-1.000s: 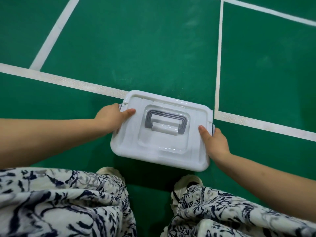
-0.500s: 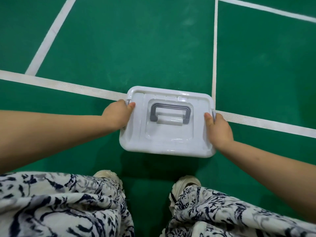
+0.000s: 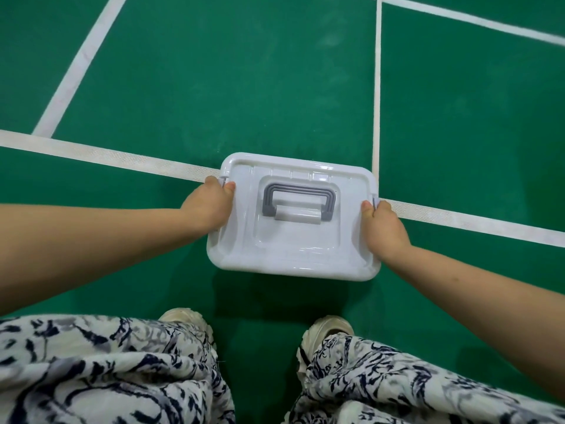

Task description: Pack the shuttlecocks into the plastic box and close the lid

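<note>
Pressing both side latches: left hand (image 3: 208, 206) and right hand (image 3: 385, 229) each grasp an end of the white rectangular plastic box (image 3: 293, 240); squeeze evenly until both seat.

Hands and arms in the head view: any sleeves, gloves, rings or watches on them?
None visible. The left hand and right hand are bare, as are both forearms up to the frame edges. No gloves, rings, wristbands or watch show. The only clothing seen is white fabric with a dark blue print over the legs.

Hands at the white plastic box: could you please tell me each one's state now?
Left hand: closed on the white plastic box, left end.
Right hand: closed on its right end.
</note>
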`<state>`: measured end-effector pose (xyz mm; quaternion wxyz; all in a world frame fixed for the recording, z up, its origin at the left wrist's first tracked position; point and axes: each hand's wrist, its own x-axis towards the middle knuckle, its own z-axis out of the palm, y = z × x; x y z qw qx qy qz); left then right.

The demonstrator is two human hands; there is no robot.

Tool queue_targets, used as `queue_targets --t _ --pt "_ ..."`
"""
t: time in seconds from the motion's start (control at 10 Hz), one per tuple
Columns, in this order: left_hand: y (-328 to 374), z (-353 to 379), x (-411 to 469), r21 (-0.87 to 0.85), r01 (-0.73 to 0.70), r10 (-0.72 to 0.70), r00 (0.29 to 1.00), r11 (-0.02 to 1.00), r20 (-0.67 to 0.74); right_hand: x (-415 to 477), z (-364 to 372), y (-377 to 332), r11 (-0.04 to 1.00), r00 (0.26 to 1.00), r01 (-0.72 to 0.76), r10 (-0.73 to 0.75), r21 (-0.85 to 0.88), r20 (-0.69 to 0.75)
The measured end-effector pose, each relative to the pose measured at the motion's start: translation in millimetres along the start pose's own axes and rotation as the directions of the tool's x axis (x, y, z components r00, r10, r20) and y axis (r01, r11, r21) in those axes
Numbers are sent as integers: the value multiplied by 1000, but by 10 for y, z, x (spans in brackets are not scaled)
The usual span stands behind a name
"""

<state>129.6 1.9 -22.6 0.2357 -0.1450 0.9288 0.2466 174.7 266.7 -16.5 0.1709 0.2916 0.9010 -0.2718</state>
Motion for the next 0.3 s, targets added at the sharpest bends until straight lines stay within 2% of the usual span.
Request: queue_targets --t 0.1,0.2,0.3 --pt "60 -16 20 -31 -55 53 997 998 -54 13 25 -40 999 996 43 -42 9 -74" --pt "158 -100 -7 71 -226 235 959 972 -161 -21 21 -152 983 958 182 -183 -28 -219" --pt "341 -248 52 179 -413 447 860 893 -247 36 20 -407 914 878 375 -403 -154 -259"
